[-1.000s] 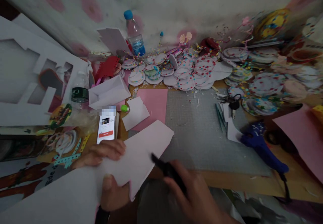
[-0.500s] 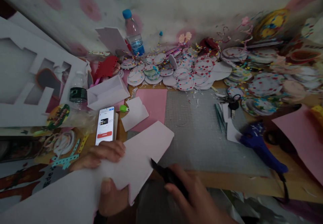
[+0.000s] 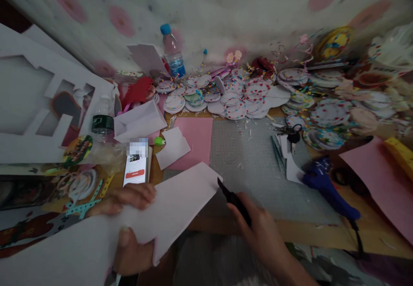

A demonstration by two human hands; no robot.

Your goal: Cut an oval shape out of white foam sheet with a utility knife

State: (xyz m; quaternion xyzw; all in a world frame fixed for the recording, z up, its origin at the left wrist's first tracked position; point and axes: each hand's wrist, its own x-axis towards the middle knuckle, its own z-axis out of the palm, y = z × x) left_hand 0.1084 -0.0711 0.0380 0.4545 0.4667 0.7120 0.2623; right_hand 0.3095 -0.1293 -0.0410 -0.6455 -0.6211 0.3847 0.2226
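A large white foam board piece [image 3: 180,204] with cut-out edges stretches from the lower left toward the middle of the table. My left hand [image 3: 132,217] grips it, fingers on top and thumb at the near edge. In my right hand [image 3: 258,221] is a black utility knife [image 3: 237,202], its dark blade pointing up and left. The blade tip is at the board's far right corner; whether it touches cannot be made out. Beneath the board's far end lies a grey cutting mat [image 3: 251,161]. A pink sheet [image 3: 196,142] and a small white offcut [image 3: 172,148] rest beyond the board.
A lit phone [image 3: 135,165] leans left of the pink sheet. Several decorated white discs [image 3: 232,101] are heaped along the back, near a water bottle [image 3: 174,53]. On the right are tweezers [image 3: 276,152], keys [image 3: 293,137] and a blue glue gun [image 3: 329,187].
My right hand has moved the knife up and right, from over the middle of the board to its far right corner. My left hand keeps its hold, and the view has shifted slightly.
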